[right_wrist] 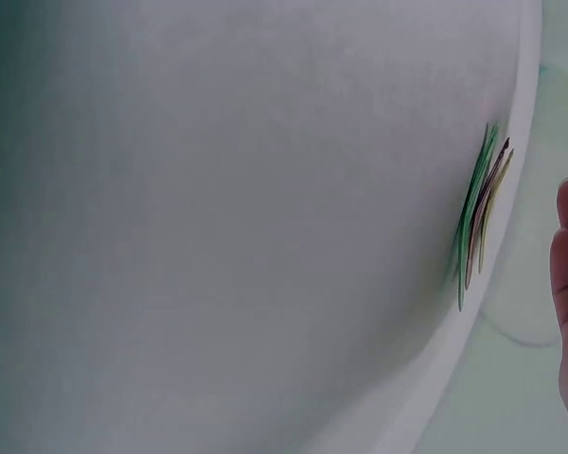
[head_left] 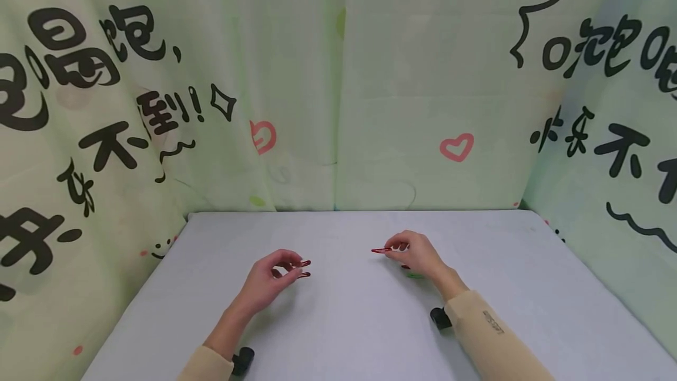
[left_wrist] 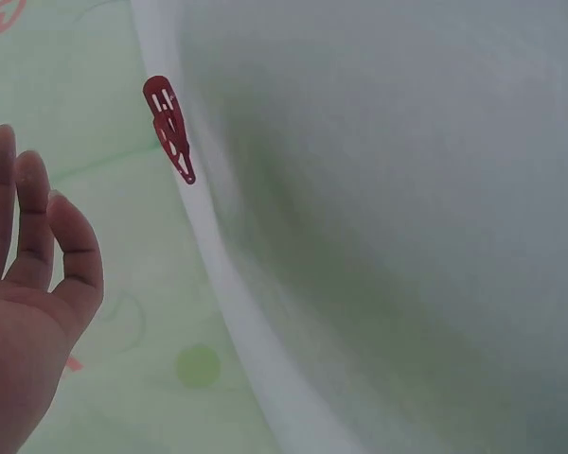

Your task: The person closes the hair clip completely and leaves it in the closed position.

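In the head view my left hand (head_left: 267, 284) is over the table, its thumb and index finger curved with a gap between them. Two small red hair clips (head_left: 305, 263) show right at those fingertips. Red snap-clip metal with cut-out slots (left_wrist: 170, 130) appears in the left wrist view, apart from the three visible fingers. My right hand (head_left: 418, 251) pinches a red hair clip (head_left: 378, 250) between thumb and fingertips, pointing left. Under that hand, partly covered, are another red clip (head_left: 405, 267) and a green hair clip (head_left: 415, 274).
Seen edge-on in the right wrist view, green (right_wrist: 473, 222), dark red and yellowish hair clips lie close together. A white cloth covers the table (head_left: 338, 334). Pale green curtains (head_left: 391, 75) with dark lettering stand behind and at both sides. A black wrist device (head_left: 441, 318) shows beneath the right sleeve.
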Available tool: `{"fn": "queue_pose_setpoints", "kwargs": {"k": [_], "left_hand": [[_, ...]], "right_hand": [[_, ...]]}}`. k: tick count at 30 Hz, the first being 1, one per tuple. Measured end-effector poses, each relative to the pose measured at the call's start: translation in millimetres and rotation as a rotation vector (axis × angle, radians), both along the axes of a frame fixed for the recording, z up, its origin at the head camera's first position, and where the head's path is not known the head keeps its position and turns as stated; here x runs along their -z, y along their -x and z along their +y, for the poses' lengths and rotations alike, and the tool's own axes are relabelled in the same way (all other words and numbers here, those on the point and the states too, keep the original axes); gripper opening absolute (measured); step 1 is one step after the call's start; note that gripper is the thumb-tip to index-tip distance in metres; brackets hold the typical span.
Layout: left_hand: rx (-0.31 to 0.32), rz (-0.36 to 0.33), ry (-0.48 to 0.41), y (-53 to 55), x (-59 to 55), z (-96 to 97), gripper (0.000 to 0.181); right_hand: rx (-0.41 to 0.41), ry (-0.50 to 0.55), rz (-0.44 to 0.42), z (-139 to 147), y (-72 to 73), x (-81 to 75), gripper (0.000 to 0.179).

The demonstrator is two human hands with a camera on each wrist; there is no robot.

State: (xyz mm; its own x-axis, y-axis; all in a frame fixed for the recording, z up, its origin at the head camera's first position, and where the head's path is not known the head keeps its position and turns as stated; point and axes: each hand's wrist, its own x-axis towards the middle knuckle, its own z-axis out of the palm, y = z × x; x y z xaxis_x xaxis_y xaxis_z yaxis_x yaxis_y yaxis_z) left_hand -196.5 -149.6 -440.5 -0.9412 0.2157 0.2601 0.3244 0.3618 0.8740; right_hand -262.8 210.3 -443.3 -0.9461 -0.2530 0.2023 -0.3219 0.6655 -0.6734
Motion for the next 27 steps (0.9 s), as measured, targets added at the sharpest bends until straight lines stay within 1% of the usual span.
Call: {"fn": "queue_pose_setpoints", "kwargs": {"k": [4,8,13,15,21,24,27], "left_hand": [[-0.002,0.005,-0.008,0.6,-0.7,-0.3,0.018],[-0.008,0.011,-0.002,0.9,-0.6,-1.4,0.017],[-0.017,0.006,0.018,1.3,1.0,-3.3,0.017],[-0.021,0.000,0.022,1.6,1.9,-4.4,0.017],[-0.018,-0.014,0.033,2.7,3.6,-7.7,0.015],[-0.026,-0.015,0.060,3.3,3.2,-8.9,0.016],[-0.047,-0.014,0.096,5.0,3.3,-9.6,0.017]], "right_hand": [[-0.007,-0.043,-0.025,0.4,3.1,-0.3,0.007],[-0.001,-0.108,-0.051,-0.1,6.4,-0.3,0.006],[0.030,-0.154,-0.136,-0.4,8.5,3.4,0.006],[0.036,-0.172,-0.156,-0.8,9.2,5.1,0.006],[0.040,-0.210,-0.179,-2.8,10.1,6.8,0.005],[0.041,-0.220,-0.183,-2.9,9.6,6.4,0.005],[0.043,-0.226,-0.174,-1.6,9.1,5.9,0.006]]}}
